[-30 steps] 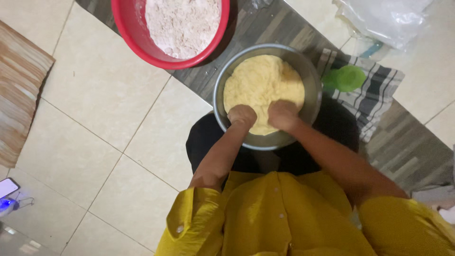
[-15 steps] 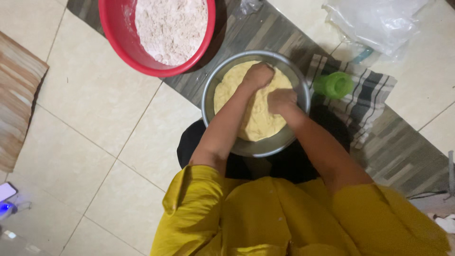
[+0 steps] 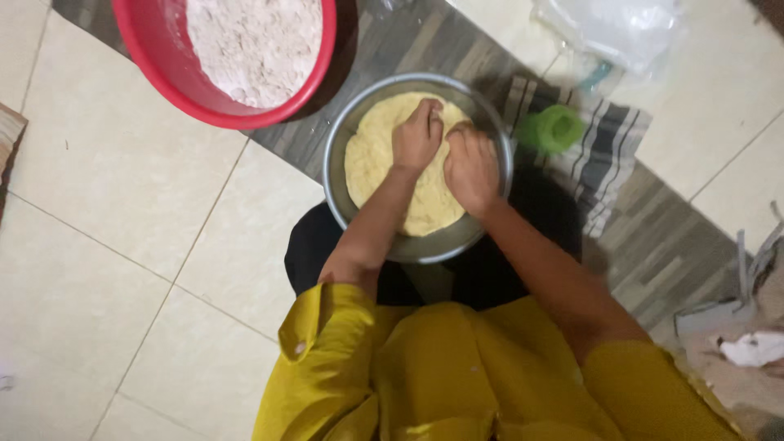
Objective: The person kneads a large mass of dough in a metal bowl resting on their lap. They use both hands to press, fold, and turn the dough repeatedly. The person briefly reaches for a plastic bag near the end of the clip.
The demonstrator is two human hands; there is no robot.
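Observation:
A round metal bowl (image 3: 339, 139) sits on the floor in front of me and holds a pale yellow dough (image 3: 371, 159). My left hand (image 3: 416, 135) presses knuckles-down into the dough near the far side of the bowl, fingers curled. Right beside it, my right hand (image 3: 471, 167) is a fist pushed into the dough, touching the left hand. Both forearms reach in from my yellow sleeves at the bottom of the view.
A red basin (image 3: 155, 57) of white flour (image 3: 253, 45) stands at the upper left. A green cup (image 3: 551, 131) lies on a striped cloth (image 3: 608, 155) to the right of the bowl. A clear plastic bag (image 3: 612, 24) is at the top right, crumpled white paper (image 3: 755, 347) at the right edge.
Both hands have moved from the near rim of the bowl across the dough to its far side, pressing into it. The view has shifted slightly left.

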